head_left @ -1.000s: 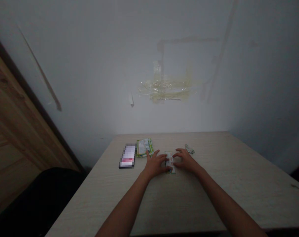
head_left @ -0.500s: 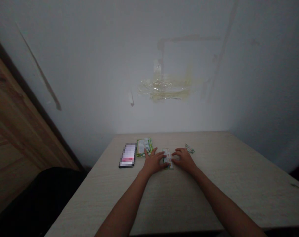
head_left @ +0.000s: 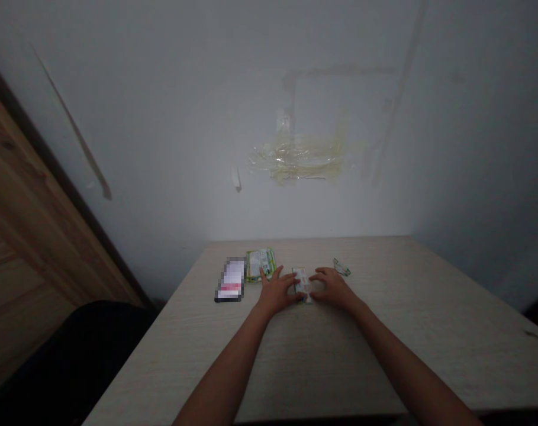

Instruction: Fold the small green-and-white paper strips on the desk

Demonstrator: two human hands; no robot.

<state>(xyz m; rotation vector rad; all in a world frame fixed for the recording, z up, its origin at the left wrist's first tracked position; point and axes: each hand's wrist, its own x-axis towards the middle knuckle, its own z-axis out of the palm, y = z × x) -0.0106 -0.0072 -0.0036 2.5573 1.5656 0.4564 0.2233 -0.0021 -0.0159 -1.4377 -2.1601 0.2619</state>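
Note:
A small, flat plastic wrapper [head_left: 301, 280], whitish with green edges and orange print, lies on the table between my two hands. My left hand [head_left: 277, 293] has its fingers spread, with the index finger and thumb resting on the wrapper's left side. At the right edge, my right hand [head_left: 335, 289] is bent over, its fingertips and thumb apart and touching or very close to the wrapper. A larger green and white packet [head_left: 260, 264] lies just beyond my left fingertips. Behind my right hand is a small green and white scrap [head_left: 342, 267].
A phone [head_left: 231, 280] with a blurred-out screen lies left of the green packet. The pale wooden table [head_left: 331, 367] meets a white wall [head_left: 184, 148] with peeling tape [head_left: 299, 158]. At left are a wooden panel [head_left: 38, 236] and a dark rounded object [head_left: 86, 349].
My right thumb has shifted slightly toward me along the wrapper's right edge, and the right forearm has moved a little. My left hand and the other things look the same.

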